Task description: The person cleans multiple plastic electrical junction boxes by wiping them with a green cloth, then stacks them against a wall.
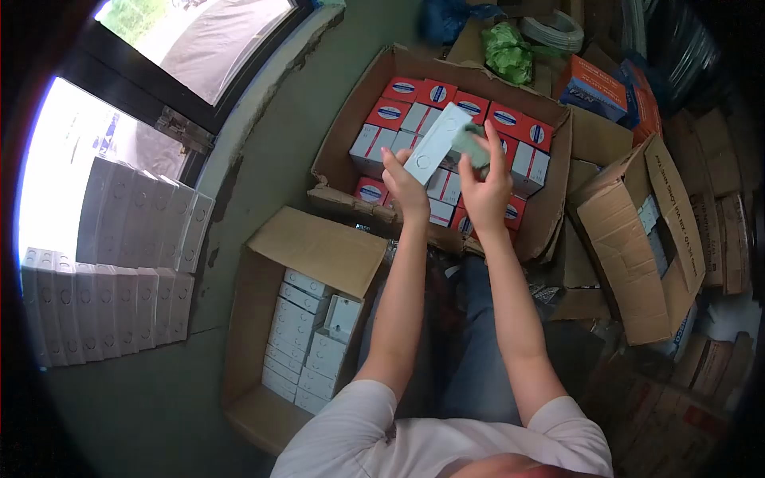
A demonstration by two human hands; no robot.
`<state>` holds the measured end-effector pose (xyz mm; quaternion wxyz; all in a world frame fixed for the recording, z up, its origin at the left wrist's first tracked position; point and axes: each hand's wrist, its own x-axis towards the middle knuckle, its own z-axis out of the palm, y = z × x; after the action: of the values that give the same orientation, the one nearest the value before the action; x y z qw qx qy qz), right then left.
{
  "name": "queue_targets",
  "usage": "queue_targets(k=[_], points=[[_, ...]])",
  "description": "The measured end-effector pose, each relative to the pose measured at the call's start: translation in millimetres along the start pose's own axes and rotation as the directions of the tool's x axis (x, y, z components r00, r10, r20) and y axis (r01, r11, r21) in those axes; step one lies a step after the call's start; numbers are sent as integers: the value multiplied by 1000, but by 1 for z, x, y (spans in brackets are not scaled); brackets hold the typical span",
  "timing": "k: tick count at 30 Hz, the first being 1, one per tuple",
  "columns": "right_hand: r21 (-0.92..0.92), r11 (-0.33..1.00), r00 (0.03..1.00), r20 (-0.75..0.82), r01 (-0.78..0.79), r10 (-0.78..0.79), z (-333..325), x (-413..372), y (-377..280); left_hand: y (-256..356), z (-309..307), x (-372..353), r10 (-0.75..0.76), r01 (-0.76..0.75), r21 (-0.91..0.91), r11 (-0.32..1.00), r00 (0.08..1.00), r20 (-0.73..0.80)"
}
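Observation:
My left hand [407, 185] grips a white plastic electrical back box [438, 142] with round knockout marks, held tilted above a cardboard carton. In my right hand [487, 191], close beside the box, is a grey-green cloth [473, 146], slightly blurred, pinched between thumb and fingers. I cannot make out whether the cloth touches the box. Beneath both hands, the large open carton [325, 163] holds rows of small red-and-white packages [390, 114].
Left of my legs, an open carton [315, 235] contains stacked white back boxes [292, 327]. More white boxes [131, 215] are stacked by the window. Right of me stand an opened carton [625, 259] and an orange-blue box [592, 90]. A green plastic bag [507, 54] lies behind.

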<state>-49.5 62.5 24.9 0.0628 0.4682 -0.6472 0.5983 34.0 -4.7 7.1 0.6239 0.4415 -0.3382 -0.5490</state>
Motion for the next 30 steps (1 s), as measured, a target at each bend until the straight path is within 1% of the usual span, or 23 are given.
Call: queue_targets(k=[1,2,3,5,6,9,11,13,14,16,17,18,19,21,22,23,24,25,26,27,28,29,30], points=[[78,995,998,34,-59,56,2,-6,-4,-4,-1,4,37,-37,3,999,998,53],[154,988,1000,22,-5,2,6,-13,-4,-9,-4,6,70,-71,6,997,992,105],[99,989,986,109,114,-125,2,-16,-6,-12,-7,9,70,-74,24,997,990,125],[31,932,890,286,361,-355,-7,-19,-13,-14,-12,15,76,-87,58,995,982,173],[71,926,861,346,371,-372,-8,-24,-16,-13,-11,12,106,-122,88,989,979,173],[-89,919,889,306,383,-341,-8,-16,-3,-10,-8,6,158,-206,159,966,950,271],[-184,937,945,198,296,-260,-9,-4,10,-17,-5,6,155,-218,172,961,935,319],[-167,964,971,156,208,-183,-7,-2,14,-20,-3,5,118,-188,184,965,933,340],[-98,969,954,219,229,-203,-4,-5,12,-21,-3,5,103,-182,206,962,934,342],[39,968,910,332,249,-248,2,-15,2,-29,-3,12,17,-39,85,996,971,239],[65,971,898,369,231,-238,1,-14,1,-33,-3,14,-32,29,18,999,981,192],[91,973,885,404,213,-232,0,-13,-1,-20,1,9,-138,146,-44,988,981,136],[119,973,869,438,196,-229,1,-11,-1,-21,0,8,-71,68,21,997,981,178],[25,983,928,326,180,-178,-1,-4,12,-25,2,10,70,-110,135,985,960,272],[3,989,947,288,149,-144,-1,-3,18,-28,3,10,45,-81,120,989,959,281],[-10,993,962,250,119,-113,1,-4,22,-30,2,11,-34,-6,132,991,954,299],[28,993,939,323,112,-115,4,-8,20,-28,5,9,-1,-33,146,989,973,230],[66,992,913,389,106,-124,5,-13,14,-21,3,8,-47,2,188,982,970,237],[100,990,883,450,101,-135,7,-17,10,-33,4,12,-113,108,39,993,975,192],[96,983,857,482,156,-183,9,-18,7,-41,4,17,-230,237,-70,969,968,100],[81,981,838,511,174,-191,8,-14,8,-36,7,16,-253,258,-128,958,966,51],[62,979,818,540,193,-195,5,-10,11,-37,3,17,-167,174,-33,984,975,145],[6,985,839,522,173,-150,3,-7,16,-44,-5,22,-91,80,53,995,966,244]])
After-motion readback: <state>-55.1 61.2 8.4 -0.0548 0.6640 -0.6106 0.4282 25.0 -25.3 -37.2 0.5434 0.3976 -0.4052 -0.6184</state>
